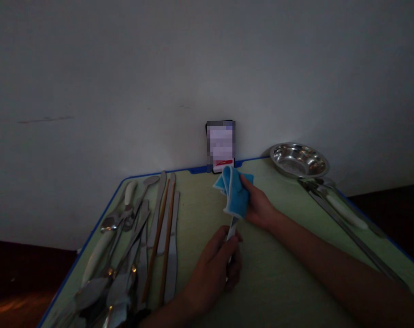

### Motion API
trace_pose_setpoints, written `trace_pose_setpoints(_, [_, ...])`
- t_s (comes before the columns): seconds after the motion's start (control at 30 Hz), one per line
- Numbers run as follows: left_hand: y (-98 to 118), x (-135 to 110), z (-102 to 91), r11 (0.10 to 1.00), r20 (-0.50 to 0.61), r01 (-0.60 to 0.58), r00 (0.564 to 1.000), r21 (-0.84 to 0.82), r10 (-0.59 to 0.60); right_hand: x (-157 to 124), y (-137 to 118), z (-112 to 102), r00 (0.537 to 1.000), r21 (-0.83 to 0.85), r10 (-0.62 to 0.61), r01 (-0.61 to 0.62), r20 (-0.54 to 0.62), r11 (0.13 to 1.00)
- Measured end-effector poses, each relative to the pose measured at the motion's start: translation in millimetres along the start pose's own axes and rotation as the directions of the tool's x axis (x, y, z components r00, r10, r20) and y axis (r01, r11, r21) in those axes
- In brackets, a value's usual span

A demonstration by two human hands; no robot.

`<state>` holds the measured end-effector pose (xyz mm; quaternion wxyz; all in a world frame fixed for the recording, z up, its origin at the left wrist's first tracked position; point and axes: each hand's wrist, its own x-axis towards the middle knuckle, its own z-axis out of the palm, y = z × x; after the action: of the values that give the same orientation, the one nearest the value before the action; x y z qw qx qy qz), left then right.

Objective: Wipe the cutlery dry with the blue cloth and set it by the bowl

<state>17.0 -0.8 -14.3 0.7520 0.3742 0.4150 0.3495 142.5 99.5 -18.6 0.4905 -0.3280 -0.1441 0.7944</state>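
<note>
My left hand point(217, 264) is closed round the handle of a piece of cutlery point(232, 228), which points away from me over the pale green table point(278, 282). My right hand point(259, 207) grips a folded blue cloth point(236, 193) wrapped around the far end of that piece. The cloth hides the tip, so I cannot tell whether it is a knife, a fork or a spoon.
Several knives, spoons and chopsticks point(141, 241) lie in a row on the table's left part. A steel bowl point(299, 159) stands at the far right corner, with long utensils point(346, 216) beside it. A phone point(221, 146) leans on the wall.
</note>
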Motion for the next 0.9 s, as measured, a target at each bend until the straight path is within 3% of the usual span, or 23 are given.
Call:
trace_pose_setpoints(0.17, [-1.2,3.1,-0.7,0.998,-0.075,-0.016,0.997,-0.056,0.012,-2.2,7.2,-2.5,0.989,-0.123,-0.011,0.03,0.146,0.992])
trace_pose_setpoints(0.23, [-1.5,3.2,-0.8,0.999,-0.074,-0.02,0.997,-0.04,0.017,-1.9,8.0,-3.4,0.988,-0.134,-0.009,0.03,0.155,0.991])
trace_pose_setpoints(0.67, [0.5,1.7,0.6,1.0,-0.028,-0.01,1.0,0.03,0.011,2.0,4.3,-1.6,0.999,-0.014,0.034,-0.033,0.023,0.999])
trace_pose_setpoints(0.8, [2.1,1.4,0.9,1.0,0.013,0.01,1.0,0.028,-0.011,3.4,-5.0,0.7,0.997,0.128,-0.022,0.031,-0.075,0.991])
trace_pose_setpoints(0.9, [2.9,0.2,1.3,0.999,0.025,0.014,1.0,0.041,-0.015,4.2,-9.8,0.6,0.994,0.138,-0.054,0.066,-0.094,0.988])
